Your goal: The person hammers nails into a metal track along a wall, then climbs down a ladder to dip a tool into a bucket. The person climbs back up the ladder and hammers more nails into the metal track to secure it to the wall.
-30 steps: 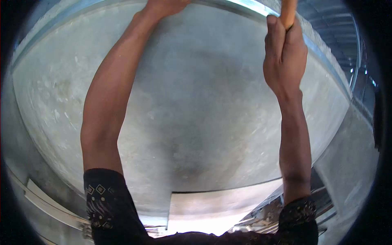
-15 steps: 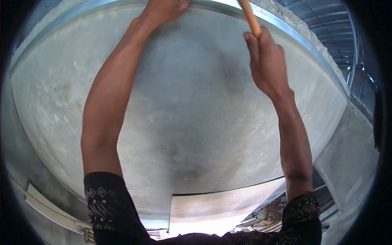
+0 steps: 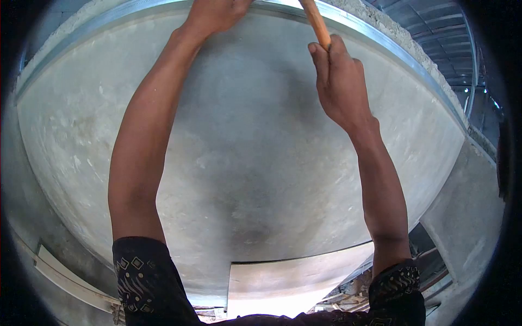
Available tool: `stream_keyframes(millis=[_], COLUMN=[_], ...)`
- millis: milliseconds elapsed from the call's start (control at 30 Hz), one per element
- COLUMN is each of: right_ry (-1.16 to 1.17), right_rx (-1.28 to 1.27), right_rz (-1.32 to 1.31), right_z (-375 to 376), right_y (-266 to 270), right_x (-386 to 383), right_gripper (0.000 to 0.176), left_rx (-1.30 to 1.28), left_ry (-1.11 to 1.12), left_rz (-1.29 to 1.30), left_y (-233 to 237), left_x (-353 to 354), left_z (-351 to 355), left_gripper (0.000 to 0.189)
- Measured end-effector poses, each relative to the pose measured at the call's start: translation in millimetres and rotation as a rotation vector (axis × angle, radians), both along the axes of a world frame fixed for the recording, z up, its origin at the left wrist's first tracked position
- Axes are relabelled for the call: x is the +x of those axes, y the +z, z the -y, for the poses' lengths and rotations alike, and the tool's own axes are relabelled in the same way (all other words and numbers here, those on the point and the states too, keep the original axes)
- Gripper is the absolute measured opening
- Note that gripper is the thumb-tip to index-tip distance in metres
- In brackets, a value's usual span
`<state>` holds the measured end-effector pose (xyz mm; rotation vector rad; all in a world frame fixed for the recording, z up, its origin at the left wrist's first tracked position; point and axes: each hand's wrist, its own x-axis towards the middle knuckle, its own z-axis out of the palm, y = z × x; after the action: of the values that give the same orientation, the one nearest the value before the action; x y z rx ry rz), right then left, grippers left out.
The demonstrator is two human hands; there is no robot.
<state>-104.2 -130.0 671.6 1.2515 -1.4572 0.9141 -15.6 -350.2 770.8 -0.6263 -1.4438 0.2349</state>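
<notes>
Raised at the top edge of the view, my left hand (image 3: pixel 220 13) is against a shiny metal channel (image 3: pixel 380 31) that runs along the top of a grey plastered wall (image 3: pixel 261 163). Its fingers are curled, and whatever they hold is cut off or too small to make out. My right hand (image 3: pixel 343 87) is wrapped round a wooden handle (image 3: pixel 317 23), which slants up and left out of view. The far end of the handle is hidden beyond the frame.
Rough concrete edging (image 3: pixel 429 62) lies behind the channel, with metal roofing (image 3: pixel 443 27) at the upper right. A pale board (image 3: pixel 283 285) leans below the wall. Scattered wood pieces (image 3: pixel 348 301) lie at the lower right.
My right hand and the wooden handle have moved left, closer to my left hand. My left hand has hardly moved.
</notes>
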Motion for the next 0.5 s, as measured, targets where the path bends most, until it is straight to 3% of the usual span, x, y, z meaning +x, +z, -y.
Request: stream_keyframes(millis=[67, 133, 233, 267, 367, 433, 500], right_ry=[-0.060, 0.115, 0.111, -0.012, -0.109, -0.030, 0.325], right_rx=[0.041, -0.197, -0.288, -0.110, -0.025, -0.083, -0.263], right_rz=[0.081, -0.143, -0.237, -0.030, -0.059, -0.093, -0.227], right_z=[-0.1, -1.7, 5.8, 4.4, 2.2, -4.4, -8.9], right_y=[-1.0, -5.2, -3.1, -2.0, 0.6, -3.5, -1.5], right_x=[1.6, 0.4, 1.3, 1.7, -2.9, 2.9, 7.1], right_gripper=[0.025, 0.027, 0.026, 0.026, 0.024, 0.024, 0.026], left_rx=[-0.067, 0.005, 0.094, 0.090, 0.012, 0.005, 0.000], left_ry=[-0.014, 0.031, 0.067, 0.018, 0.089, 0.104, 0.103], left_rz=[-0.055, 0.023, 0.061, 0.074, 0.040, 0.033, 0.031], left_y=[2.3, 1.7, -1.8, -2.6, 0.0, 2.0, -0.5], left_x=[1.7, 4.1, 7.0, 7.5, 7.4, 7.5, 3.7], left_z=[-0.4, -0.8, -5.1, -5.7, -4.5, -1.3, -0.9], left_gripper=[0.010, 0.011, 0.011, 0.011, 0.011, 0.011, 0.011])
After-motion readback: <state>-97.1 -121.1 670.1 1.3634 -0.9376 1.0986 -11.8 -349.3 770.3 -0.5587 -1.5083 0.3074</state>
